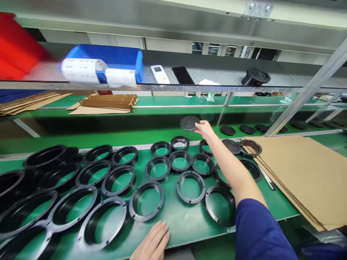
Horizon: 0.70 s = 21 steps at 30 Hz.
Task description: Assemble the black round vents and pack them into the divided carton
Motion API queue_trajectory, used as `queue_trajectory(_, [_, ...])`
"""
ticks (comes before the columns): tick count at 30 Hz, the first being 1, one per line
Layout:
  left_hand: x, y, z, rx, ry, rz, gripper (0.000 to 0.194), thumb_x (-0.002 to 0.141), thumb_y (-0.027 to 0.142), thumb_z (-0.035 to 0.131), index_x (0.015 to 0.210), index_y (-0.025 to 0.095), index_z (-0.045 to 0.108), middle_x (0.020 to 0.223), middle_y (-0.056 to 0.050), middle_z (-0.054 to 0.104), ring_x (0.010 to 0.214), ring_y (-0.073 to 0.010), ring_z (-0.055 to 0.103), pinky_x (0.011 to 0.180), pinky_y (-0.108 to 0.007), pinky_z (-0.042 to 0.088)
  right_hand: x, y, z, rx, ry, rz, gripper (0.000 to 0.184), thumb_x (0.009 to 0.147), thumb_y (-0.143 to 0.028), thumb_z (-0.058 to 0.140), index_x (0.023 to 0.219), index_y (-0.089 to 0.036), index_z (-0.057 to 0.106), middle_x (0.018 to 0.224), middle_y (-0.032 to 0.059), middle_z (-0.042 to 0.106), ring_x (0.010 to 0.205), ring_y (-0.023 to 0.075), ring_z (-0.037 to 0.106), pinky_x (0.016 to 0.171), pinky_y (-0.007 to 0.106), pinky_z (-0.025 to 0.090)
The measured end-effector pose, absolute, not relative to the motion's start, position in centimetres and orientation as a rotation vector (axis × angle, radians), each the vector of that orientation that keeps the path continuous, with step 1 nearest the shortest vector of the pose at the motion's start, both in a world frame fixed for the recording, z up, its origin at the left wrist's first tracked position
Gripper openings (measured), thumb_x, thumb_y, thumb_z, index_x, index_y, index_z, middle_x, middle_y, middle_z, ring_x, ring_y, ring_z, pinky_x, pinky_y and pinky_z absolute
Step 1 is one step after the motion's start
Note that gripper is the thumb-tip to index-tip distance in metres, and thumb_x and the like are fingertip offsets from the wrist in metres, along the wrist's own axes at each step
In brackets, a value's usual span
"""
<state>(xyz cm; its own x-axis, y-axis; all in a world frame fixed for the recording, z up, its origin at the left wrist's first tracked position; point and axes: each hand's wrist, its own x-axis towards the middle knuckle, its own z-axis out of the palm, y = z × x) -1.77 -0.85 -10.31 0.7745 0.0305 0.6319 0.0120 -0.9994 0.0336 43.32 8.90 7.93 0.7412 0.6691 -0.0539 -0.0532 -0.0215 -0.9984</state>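
Note:
My right hand (205, 129) reaches far forward, its fingers and thumb pinching the edge of a flat black round lid (188, 123). That lid is held above the bright green belt (151, 134) behind the table. My left hand (152, 241) lies flat on the table's front edge, fingers stretched out, holding nothing. Just beyond it stands a black flanged ring (160, 206) with an open centre. Several similar rings cover the table, among them one black ring (201, 184) below my right forearm. Another black lid (231, 146) lies beside my forearm.
Brown cardboard sheets (306, 169) lie at right, with a thin cutter-like tool (268, 178) beside them. More black lids (247, 129) rest on the belt. The shelf above holds a blue bin (116, 56), label rolls, a remote control (160, 74) and a phone (183, 75). A metal post (306, 90) slants at right.

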Motion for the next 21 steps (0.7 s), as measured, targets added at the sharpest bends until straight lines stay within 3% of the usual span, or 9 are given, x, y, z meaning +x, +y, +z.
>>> queue_trajectory(3, [-1.0, -1.5, -9.0, 2.636, 0.118, 1.101, 0.051, 0.093, -0.003, 0.05, 0.139, 0.016, 0.059, 0.133, -0.014, 0.066, 0.133, -0.0267, 0.058, 0.113, -0.039, 0.051, 36.3, 4.1, 8.6, -1.32, -0.676, 0.706, 0.021, 0.091, -0.021, 0.073, 0.102, -0.02, 0.055, 0.088, 0.002, 0.069, 0.075, 0.0153, 0.068, 0.071, 0.032, 0.064])
queue_trajectory(6, [0.4, -2.1, -5.6, 2.065, 0.363, 1.065, 0.055, 0.097, 0.018, 0.064, 0.149, 0.026, 0.049, 0.144, -0.013, 0.058, 0.135, -0.0272, 0.055, 0.116, -0.044, 0.047, 28.1, -2.0, 7.6, -1.084, -0.775, 0.813, 0.041, 0.08, -0.036, 0.085, 0.106, -0.023, 0.056, 0.096, 0.0017, 0.068, 0.079, 0.0175, 0.069, 0.07, 0.033, 0.065])
queue_trajectory(9, [1.3, -1.9, -0.8, 1.297, 0.264, 0.969, 0.098, 0.081, 0.052, 0.083, 0.16, 0.034, 0.027, 0.165, -0.012, 0.029, 0.149, -0.0345, 0.036, 0.115, -0.049, 0.045, 19.9, -7.4, 5.7, -0.951, -0.748, 0.979, 0.045, 0.078, -0.045, 0.088, 0.105, -0.024, 0.058, 0.097, 0.0015, 0.068, 0.084, 0.0185, 0.07, 0.075, 0.036, 0.066])
queue_trajectory(11, [1.0, -1.4, 2.0, 0.975, 0.185, 0.909, 0.105, 0.074, 0.06, 0.086, 0.159, 0.033, 0.03, 0.162, -0.012, 0.035, 0.145, -0.0371, 0.04, 0.114, -0.05, 0.045, 15.4, -9.8, 4.1, -0.922, -0.7, 1.126, 0.043, 0.079, -0.047, 0.087, 0.101, -0.024, 0.057, 0.094, 0.0015, 0.068, 0.086, 0.0195, 0.071, 0.08, 0.038, 0.066])
queue_trajectory(14, [-0.5, -1.1, 3.9, 0.72, 0.159, 0.889, 0.087, 0.082, 0.06, 0.078, 0.154, 0.025, 0.043, 0.145, -0.012, 0.056, 0.132, -0.0359, 0.054, 0.112, -0.051, 0.046, 11.5, -11.4, 1.7, -0.941, -0.676, 1.291, 0.042, 0.084, -0.055, 0.08, 0.097, -0.025, 0.055, 0.098, 0.0028, 0.066, 0.088, 0.0215, 0.071, 0.078, 0.04, 0.065])
queue_trajectory(16, [-1.7, -1.3, 3.9, 0.624, 0.204, 0.852, 0.073, 0.09, 0.058, 0.068, 0.151, 0.021, 0.049, 0.135, -0.011, 0.063, 0.125, -0.0339, 0.06, 0.11, -0.051, 0.048, 11.0, -11.4, 0.6, -1.055, -0.73, 1.083, 0.04, 0.089, -0.06, 0.072, 0.1, -0.025, 0.055, 0.101, 0.004, 0.063, 0.091, 0.0223, 0.069, 0.078, 0.041, 0.064])
queue_trajectory(18, [-2.7, -1.7, 3.5, 0.553, 0.277, 0.748, 0.067, 0.096, 0.059, 0.059, 0.148, 0.018, 0.052, 0.128, -0.012, 0.067, 0.118, -0.0328, 0.065, 0.107, -0.05, 0.05, 11.8, -11.2, 0.1, -1.21, -0.916, 0.634, 0.036, 0.095, -0.06, 0.062, 0.108, -0.027, 0.061, 0.108, 0.0068, 0.06, 0.104, 0.0252, 0.063, 0.092, 0.048, 0.059])
queue_trajectory(21, [-3.2, -2.7, 2.9, 0.486, 0.344, 0.584, 0.067, 0.102, 0.064, 0.045, 0.146, 0.014, 0.054, 0.123, -0.015, 0.07, 0.113, -0.0321, 0.068, 0.104, -0.05, 0.052, 13.6, -11.0, 0.1, -1.305, -1.373, 0.143, 0.036, 0.103, -0.055, 0.048, 0.118, -0.031, 0.071, 0.127, 0.0097, 0.056, 0.127, 0.0305, 0.048, 0.114, 0.056, 0.04])
